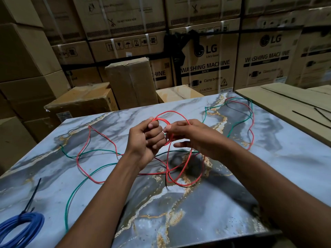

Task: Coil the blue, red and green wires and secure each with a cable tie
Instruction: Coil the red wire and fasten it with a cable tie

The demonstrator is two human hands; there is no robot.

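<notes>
Head view, one moment on a grey-blue marble-patterned table (179, 221). Item one: coiled blue wire (19, 228), lower left of the frame, bound by a black cable tie (31, 199) with its tail sticking up; judged finished. Item two: thin red wire (86, 158), part-coiled at frame centre; left hand (146, 140) curled round the gathered loops, right hand (188, 135) pinching a loop beside it with its lower fingers spread; long slack trails over the table to left and upper right. Item three: thin green wire (71, 190), loose, uncoiled, crossing under the red. Spare black cable ties (311, 119) lie on a flat brown cardboard box (286, 97), upper right. Remaining, by judgement: finish and tie red, then coil and tie green.
</notes>
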